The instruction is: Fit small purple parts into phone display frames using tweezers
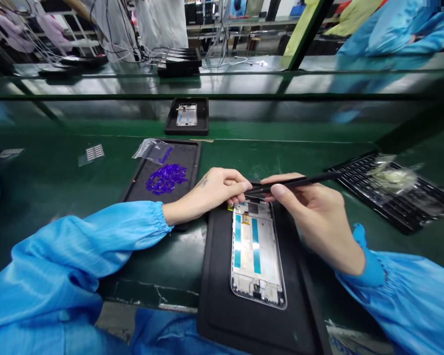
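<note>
A silver phone frame (pixel 257 254) with blue strips lies in a black tray (pixel 222 296) right in front of me. My right hand (pixel 314 217) is closed round black tweezers (pixel 299 182), whose tips point left to the frame's top edge. My left hand (pixel 216 190) rests at that top left corner, fingers curled and pinched near the tweezer tips; what they hold, if anything, is too small to make out. Both arms wear blue sleeves.
A black tray (pixel 187 155) to the left holds a heap of small purple pieces (pixel 166 178) and a clear bag (pixel 153 149). Another tray with a phone frame (pixel 187 116) sits farther back. A black slotted tray (pixel 392 195) with a plastic bag lies right. Other blue-clad workers are beyond.
</note>
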A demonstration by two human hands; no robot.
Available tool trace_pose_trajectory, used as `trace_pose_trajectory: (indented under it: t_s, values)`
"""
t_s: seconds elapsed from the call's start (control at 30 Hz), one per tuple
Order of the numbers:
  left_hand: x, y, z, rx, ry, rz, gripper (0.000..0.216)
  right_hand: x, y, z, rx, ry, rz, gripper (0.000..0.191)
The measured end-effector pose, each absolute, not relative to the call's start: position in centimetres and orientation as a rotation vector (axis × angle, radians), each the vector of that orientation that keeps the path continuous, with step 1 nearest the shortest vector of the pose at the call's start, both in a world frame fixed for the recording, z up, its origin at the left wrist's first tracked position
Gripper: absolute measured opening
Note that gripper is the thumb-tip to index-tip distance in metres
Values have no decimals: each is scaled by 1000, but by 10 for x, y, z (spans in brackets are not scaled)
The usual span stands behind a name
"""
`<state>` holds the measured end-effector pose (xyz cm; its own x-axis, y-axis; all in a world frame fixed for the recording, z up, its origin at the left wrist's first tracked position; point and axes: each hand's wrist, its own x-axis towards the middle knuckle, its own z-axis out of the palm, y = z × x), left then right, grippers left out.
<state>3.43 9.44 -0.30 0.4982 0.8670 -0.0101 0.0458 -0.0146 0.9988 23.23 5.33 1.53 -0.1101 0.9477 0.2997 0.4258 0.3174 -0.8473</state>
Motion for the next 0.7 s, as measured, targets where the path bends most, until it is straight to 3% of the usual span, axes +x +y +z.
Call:
trace_pose_trajectory:
  t_s: [0.53,0.7]
  values:
    - [36,93,1,1339,840,797,15,233,58,1,-1227,-1500,876,25]
    - [37,95,2,1213,771,778,18,231,62,6,-1194,-1311,1063,27]
